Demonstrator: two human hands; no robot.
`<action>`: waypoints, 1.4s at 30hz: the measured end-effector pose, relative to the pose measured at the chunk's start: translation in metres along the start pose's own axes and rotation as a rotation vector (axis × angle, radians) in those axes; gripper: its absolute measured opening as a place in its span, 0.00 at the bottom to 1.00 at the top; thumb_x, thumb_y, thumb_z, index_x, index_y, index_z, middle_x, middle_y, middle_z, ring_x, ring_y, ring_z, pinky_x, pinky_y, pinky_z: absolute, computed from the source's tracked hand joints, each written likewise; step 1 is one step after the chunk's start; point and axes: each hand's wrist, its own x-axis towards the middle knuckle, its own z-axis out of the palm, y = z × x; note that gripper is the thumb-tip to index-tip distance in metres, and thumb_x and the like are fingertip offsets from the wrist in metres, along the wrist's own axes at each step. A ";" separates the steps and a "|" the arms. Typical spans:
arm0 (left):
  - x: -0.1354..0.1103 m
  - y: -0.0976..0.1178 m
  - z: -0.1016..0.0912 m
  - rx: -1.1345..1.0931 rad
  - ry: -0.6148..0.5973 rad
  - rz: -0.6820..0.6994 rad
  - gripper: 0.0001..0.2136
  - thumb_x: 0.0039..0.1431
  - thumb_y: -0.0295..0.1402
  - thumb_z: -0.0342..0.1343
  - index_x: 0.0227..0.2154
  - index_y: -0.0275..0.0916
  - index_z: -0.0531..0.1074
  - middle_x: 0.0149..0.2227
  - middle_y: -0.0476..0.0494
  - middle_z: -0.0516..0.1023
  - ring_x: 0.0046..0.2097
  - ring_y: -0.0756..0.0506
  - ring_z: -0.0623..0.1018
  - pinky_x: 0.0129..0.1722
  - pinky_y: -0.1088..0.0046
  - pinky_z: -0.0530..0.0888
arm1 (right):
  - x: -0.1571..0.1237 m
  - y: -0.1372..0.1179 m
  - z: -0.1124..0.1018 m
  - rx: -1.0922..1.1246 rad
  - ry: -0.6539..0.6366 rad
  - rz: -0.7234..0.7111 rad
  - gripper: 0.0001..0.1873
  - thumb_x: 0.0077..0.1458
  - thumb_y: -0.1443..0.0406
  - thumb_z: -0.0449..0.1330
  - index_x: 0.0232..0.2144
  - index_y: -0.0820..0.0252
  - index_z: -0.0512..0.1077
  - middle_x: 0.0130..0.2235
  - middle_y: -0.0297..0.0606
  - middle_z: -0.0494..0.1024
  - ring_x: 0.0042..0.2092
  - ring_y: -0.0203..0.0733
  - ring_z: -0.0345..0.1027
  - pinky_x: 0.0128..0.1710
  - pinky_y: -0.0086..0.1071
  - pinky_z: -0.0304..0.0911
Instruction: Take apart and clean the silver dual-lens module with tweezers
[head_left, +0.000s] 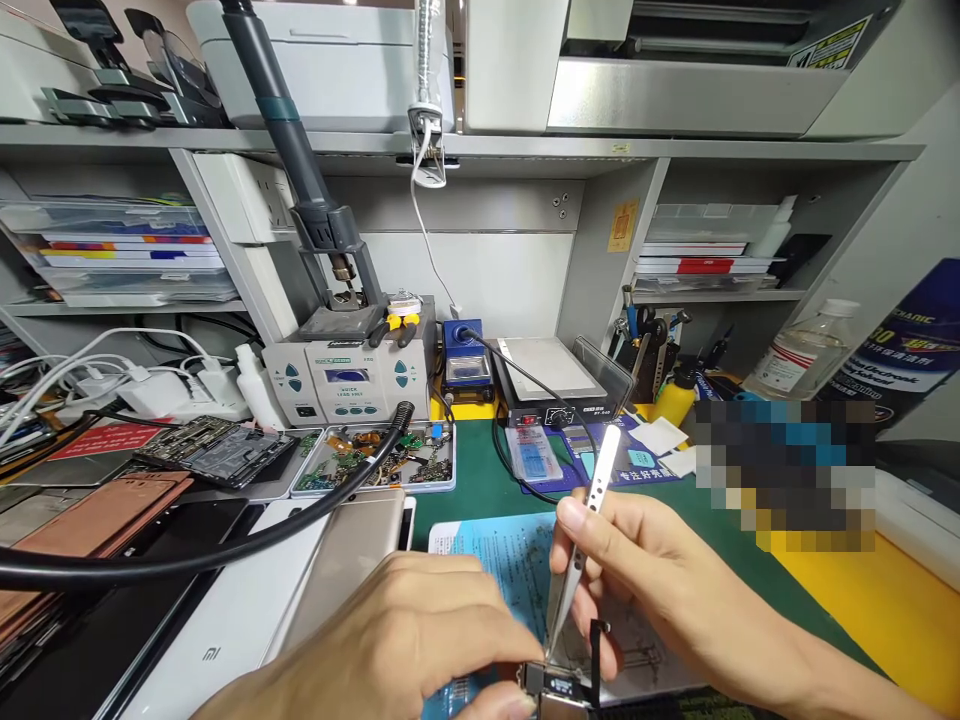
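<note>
Low at the near edge, just right of the middle, is the part: small and dark, with faint white print on a black block, a shiny metal body below and a black strip standing up at its right. Its lower end drops out of view.

The left hand pinches the part's left side between thumb and forefinger, hiding that end. The right hand grips tweezers between thumb and fingers, tips slanting down to the part's far edge; whether they touch I can't tell.

Under both hands is a blue sheet on a green mat. Phones lie to the left, crossed by a thick black hose from the grey station. Beyond them sits a tray of circuit scraps. A hot plate stands far off, right of the middle; at the right is a clear bottle.
</note>
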 end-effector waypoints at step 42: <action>-0.011 0.010 -0.001 -0.149 -0.043 -0.102 0.08 0.61 0.25 0.56 0.41 0.37 0.78 0.35 0.44 0.82 0.39 0.45 0.80 0.46 0.72 0.73 | 0.000 0.002 0.001 -0.065 0.044 -0.011 0.26 0.59 0.44 0.58 0.28 0.62 0.72 0.18 0.29 0.72 0.19 0.32 0.67 0.21 0.24 0.63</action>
